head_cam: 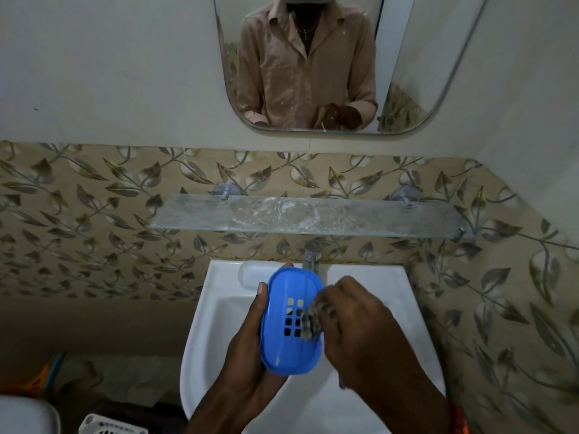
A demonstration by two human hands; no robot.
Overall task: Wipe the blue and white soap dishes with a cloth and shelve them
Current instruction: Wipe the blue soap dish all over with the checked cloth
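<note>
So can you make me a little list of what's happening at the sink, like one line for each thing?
left hand: cradles the blue soap dish from below and the side
blue soap dish: held over the sink, slotted side up
right hand: pinches a cloth against the dish
cloth: small, patterned, bunched, on the dish's slots
sink: white, under both hands
tap: behind the dish
glass shelf: on the wall, nothing on it yet
white soap dish: not seen for sure
</note>
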